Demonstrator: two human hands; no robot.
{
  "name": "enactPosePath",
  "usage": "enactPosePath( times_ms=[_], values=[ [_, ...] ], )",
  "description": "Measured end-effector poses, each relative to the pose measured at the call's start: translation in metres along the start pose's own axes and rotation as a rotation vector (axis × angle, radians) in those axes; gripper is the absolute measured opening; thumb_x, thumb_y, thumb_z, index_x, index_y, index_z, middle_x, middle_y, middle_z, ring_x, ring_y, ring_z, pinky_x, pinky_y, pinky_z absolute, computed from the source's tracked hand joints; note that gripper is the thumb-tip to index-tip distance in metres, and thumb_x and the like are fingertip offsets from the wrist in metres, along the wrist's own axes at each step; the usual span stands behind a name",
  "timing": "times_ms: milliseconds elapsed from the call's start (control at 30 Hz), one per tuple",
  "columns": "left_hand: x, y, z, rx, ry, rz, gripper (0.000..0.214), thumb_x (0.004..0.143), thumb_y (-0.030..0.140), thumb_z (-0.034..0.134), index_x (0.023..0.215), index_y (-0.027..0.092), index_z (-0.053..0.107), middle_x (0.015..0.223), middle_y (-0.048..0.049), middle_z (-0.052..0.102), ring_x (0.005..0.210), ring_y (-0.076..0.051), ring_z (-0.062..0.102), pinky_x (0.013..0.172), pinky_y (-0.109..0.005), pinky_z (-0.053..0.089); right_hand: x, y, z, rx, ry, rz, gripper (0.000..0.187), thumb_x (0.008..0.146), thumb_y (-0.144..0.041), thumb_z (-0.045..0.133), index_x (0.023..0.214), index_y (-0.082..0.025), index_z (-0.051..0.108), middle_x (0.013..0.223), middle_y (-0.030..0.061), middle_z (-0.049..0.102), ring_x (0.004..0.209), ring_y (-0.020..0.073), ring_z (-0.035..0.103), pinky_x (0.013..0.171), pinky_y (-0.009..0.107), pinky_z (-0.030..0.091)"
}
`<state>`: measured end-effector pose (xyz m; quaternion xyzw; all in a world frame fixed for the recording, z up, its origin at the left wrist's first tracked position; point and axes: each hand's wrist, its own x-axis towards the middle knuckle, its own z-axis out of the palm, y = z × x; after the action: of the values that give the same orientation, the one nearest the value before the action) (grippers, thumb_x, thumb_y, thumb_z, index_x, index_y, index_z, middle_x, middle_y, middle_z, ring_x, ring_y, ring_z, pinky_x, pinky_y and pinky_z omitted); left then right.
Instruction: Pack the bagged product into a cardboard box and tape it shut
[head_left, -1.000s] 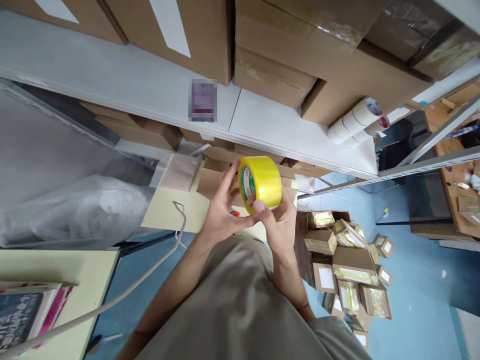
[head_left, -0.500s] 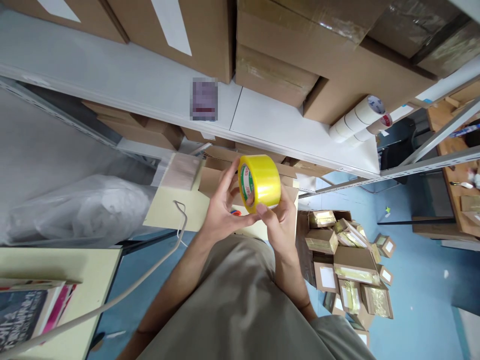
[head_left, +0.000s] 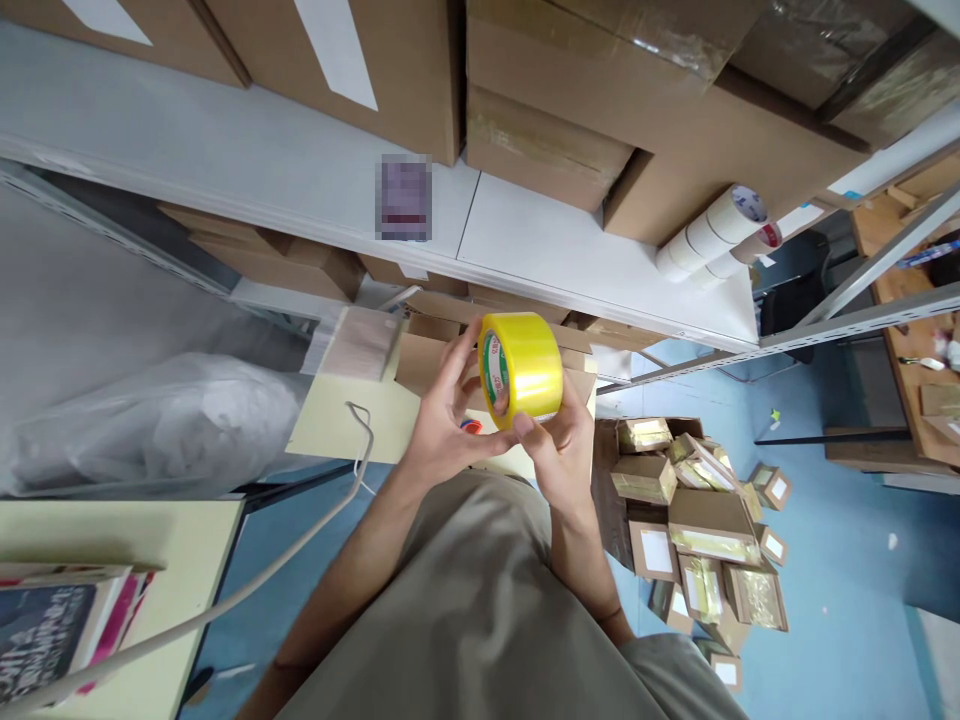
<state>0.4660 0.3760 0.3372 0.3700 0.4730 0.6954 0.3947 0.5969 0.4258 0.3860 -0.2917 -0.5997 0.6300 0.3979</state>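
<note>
A roll of yellow packing tape [head_left: 525, 368] is held up in front of me with both hands. My left hand [head_left: 442, 420] grips its left side, fingers reaching over the green and red core label. My right hand [head_left: 559, 450] cups it from below and the right, with the thumb pressed on the tape's outer face near the bottom edge. Below the hands lies a pale yellow table [head_left: 337, 420] with an open cardboard box [head_left: 420, 355] on it.
A white shelf [head_left: 540, 250] above carries large cardboard boxes [head_left: 615, 90] and white tape rolls [head_left: 712, 240]. Several small taped parcels [head_left: 697, 530] are heaped on the blue floor at right. A clear plastic bag [head_left: 150, 420], a grey cable [head_left: 300, 550] and books [head_left: 52, 625] are at left.
The roll stays in both hands. My right thumb has slid a little along the bottom edge of the tape; the hands barely shift.
</note>
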Motion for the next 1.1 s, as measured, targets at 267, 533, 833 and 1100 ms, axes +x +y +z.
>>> enactPosePath(
  times_ms=[267,533,833,1100],
  values=[
    [-0.0013,-0.0038,0.0003,-0.03,-0.001,-0.008,0.128,0.057,0.048,0.109,0.168,0.037,0.044,0.169,-0.0136,0.044,0.153,-0.039,0.05,0.115,-0.044,0.056,-0.0002,0.0008,-0.0013,-0.061,0.017,-0.007,0.036,0.094,-0.057,0.077,0.111,-0.028,0.065,0.103,0.0036,0.073,0.09,0.0228,0.069,0.082,0.039,0.06],
    [-0.004,-0.0036,0.0008,-0.014,-0.006,-0.004,0.128,0.059,0.047,0.108,0.168,0.035,0.043,0.17,-0.0143,0.045,0.154,-0.039,0.05,0.114,-0.043,0.056,-0.0009,0.0006,-0.0011,-0.038,0.004,-0.039,0.035,0.094,-0.053,0.077,0.115,-0.028,0.065,0.098,0.0028,0.072,0.084,0.022,0.069,0.078,0.039,0.059],
    [-0.0048,0.0015,0.0001,-0.005,-0.022,-0.014,0.125,0.058,0.045,0.108,0.166,0.036,0.046,0.171,-0.013,0.042,0.15,-0.038,0.054,0.115,-0.045,0.057,-0.0052,-0.0002,-0.0013,-0.034,-0.009,-0.012,0.041,0.095,-0.063,0.074,0.116,-0.029,0.064,0.095,0.0021,0.074,0.085,0.0234,0.071,0.079,0.04,0.062],
    [-0.0051,0.0025,0.0003,-0.003,-0.008,-0.048,0.124,0.06,0.044,0.107,0.167,0.036,0.045,0.167,-0.0141,0.047,0.146,-0.038,0.056,0.106,-0.043,0.061,-0.003,-0.0039,0.0002,-0.012,0.002,-0.042,0.034,0.095,-0.052,0.078,0.115,-0.027,0.067,0.094,0.0017,0.074,0.082,0.0213,0.069,0.075,0.036,0.06]
  ],
)
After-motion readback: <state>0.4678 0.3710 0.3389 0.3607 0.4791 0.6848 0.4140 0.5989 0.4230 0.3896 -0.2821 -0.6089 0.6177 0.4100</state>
